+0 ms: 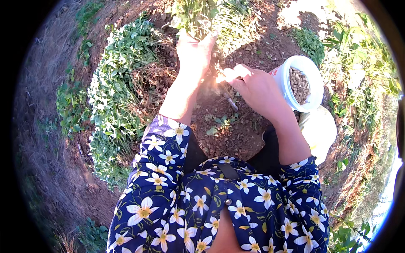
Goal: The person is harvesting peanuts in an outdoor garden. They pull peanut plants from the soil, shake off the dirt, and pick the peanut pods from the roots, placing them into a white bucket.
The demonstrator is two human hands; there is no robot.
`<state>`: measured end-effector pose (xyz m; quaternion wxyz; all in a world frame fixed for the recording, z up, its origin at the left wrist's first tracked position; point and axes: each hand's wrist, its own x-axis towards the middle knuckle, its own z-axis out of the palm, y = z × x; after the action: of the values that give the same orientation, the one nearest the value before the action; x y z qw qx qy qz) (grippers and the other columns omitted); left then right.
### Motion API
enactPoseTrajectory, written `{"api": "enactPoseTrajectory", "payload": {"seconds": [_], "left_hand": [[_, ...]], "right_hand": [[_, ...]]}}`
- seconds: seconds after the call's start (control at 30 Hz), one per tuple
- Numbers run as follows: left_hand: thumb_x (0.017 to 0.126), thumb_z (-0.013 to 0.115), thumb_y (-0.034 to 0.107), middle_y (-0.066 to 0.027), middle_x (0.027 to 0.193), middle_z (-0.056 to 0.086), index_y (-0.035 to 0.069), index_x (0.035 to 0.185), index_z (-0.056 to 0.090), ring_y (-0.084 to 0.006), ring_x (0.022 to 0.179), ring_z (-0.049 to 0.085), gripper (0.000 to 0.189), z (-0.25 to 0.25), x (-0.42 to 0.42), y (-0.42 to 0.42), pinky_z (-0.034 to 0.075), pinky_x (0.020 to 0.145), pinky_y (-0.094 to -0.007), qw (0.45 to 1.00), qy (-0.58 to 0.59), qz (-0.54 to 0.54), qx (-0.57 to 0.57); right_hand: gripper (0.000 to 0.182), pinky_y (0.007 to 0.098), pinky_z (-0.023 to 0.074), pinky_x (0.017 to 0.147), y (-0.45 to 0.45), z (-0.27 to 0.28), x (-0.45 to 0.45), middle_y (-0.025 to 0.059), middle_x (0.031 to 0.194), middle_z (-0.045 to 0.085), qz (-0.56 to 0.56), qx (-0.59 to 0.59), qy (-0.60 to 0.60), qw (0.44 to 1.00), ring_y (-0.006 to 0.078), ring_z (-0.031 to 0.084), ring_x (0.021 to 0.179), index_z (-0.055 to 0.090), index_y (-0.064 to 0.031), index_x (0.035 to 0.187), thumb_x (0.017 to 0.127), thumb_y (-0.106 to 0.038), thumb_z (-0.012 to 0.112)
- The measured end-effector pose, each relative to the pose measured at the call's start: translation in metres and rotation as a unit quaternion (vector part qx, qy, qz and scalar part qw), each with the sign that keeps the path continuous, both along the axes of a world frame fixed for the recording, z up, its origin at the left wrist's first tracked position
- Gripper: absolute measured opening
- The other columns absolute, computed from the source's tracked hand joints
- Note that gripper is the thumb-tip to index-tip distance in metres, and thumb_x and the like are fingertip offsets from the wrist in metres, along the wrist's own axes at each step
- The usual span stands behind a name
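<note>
My left hand (194,57) grips a bunch of leafy peanut plants (193,15) by the stems, at the top of the view. Pale roots hang below that fist, bright with sun. Beside them is my right hand (254,83), its fingers curled in at the roots. Glare and blur hide what lies between those fingertips. Just right of the right hand, a white plastic bucket (286,83) leans with its mouth towards me. Unshelled peanuts (299,86) lie inside it.
A long heap of pulled peanut plants (115,95) lies to the left, roots facing inwards. More cut greenery (235,28) is spread ahead. A pale rounded object (321,134) rests below the bucket. Bare brown soil (218,148) and small weeds (221,125) lie between my legs.
</note>
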<state>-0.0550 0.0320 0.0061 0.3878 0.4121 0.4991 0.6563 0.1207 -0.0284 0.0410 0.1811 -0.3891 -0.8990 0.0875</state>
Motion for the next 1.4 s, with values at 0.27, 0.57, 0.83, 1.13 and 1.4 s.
{"api": "enactPoseTrajectory", "payload": {"seconds": [0.27, 0.57, 0.83, 1.13, 1.4], "left_hand": [[0.082, 0.073, 0.005, -0.0024, 0.092, 0.067, 0.003, 0.106, 0.059, -0.0081, 0.079, 0.061, 0.028, -0.013, 0.005, 0.007, 0.049, 0.071, -0.0234, 0.999, 0.032, 0.007, 0.004], [0.079, 0.074, -0.001, -0.0056, 0.094, 0.066, 0.002, 0.105, 0.056, -0.0116, 0.08, 0.061, 0.031, -0.01, -0.043, 0.015, 0.05, 0.074, -0.0244, 0.993, -0.008, 0.116, 0.025], [0.078, 0.078, 0.008, -0.0119, 0.096, 0.063, 0.0, 0.103, 0.051, -0.0186, 0.088, 0.061, 0.038, 0.01, -0.003, 0.001, 0.05, 0.082, -0.0345, 0.97, -0.148, 0.158, -0.108], [0.072, 0.083, 0.008, -0.0115, 0.099, 0.062, -0.001, 0.106, 0.049, -0.0161, 0.086, 0.059, 0.049, 0.003, 0.003, 0.0, 0.049, 0.077, -0.0297, 0.99, -0.064, 0.127, -0.024], [0.078, 0.074, -0.003, -0.0095, 0.1, 0.065, 0.001, 0.111, 0.054, -0.017, 0.087, 0.063, 0.039, 0.013, -0.019, 0.006, 0.051, 0.082, -0.0316, 0.979, -0.093, 0.165, -0.073]], "right_hand": [[0.02, 0.0293, 0.0474, 0.063, -0.009, 0.031, 0.005, 0.0065, 0.066, 0.06, -0.082, -0.354, 0.243, 0.9, 0.0169, 0.062, 0.064, 0.061, -0.0033, 0.092, 0.091, -0.023, 0.057], [0.028, 0.0334, 0.056, 0.072, -0.014, 0.047, 0.047, 0.0097, 0.094, 0.063, -0.095, -0.399, 0.584, 0.701, 0.024, 0.066, 0.092, 0.055, 0.003, 0.114, 0.096, -0.018, 0.054], [0.02, 0.0231, 0.0377, 0.047, -0.001, 0.019, 0.001, -0.0001, 0.074, 0.055, -0.253, -0.464, 0.385, 0.757, 0.006, 0.052, 0.065, 0.061, -0.0076, 0.102, 0.087, -0.019, 0.067], [0.018, 0.0294, 0.0462, 0.058, 0.007, -0.007, -0.021, 0.008, 0.077, 0.06, -0.094, -0.121, 0.214, 0.965, 0.0159, 0.057, 0.065, 0.061, -0.005, 0.099, 0.086, -0.018, 0.063], [0.018, 0.0239, 0.0418, 0.054, 0.013, 0.001, 0.015, 0.0034, 0.083, 0.061, -0.137, -0.341, 0.416, 0.832, 0.0101, 0.053, 0.066, 0.061, -0.004, 0.105, 0.089, -0.011, 0.06]]}}
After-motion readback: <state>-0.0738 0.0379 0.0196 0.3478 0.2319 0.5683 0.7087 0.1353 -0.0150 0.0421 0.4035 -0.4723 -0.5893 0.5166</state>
